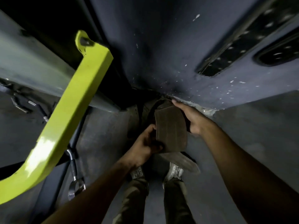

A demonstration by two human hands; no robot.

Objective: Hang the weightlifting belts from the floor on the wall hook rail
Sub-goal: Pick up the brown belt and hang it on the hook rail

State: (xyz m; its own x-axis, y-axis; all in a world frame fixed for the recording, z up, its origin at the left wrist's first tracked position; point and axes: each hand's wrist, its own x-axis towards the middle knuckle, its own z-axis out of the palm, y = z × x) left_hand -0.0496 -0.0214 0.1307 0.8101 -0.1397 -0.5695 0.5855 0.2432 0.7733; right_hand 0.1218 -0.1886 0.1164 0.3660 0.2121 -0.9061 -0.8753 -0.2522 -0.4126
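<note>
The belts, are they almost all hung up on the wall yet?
Partly. Two dark studded belts already seem to hang on the grey wall, though blur hides the hook rail. In hand: the left hand and right hand both grip a wide brown leather belt, low near the floor, above the white shoes. Left: lifting it onto a hook. Other belts on the floor cannot be made out.

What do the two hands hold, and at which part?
A brown belt: the left hand grips its lower left edge, the right hand holds its upper right edge.
</note>
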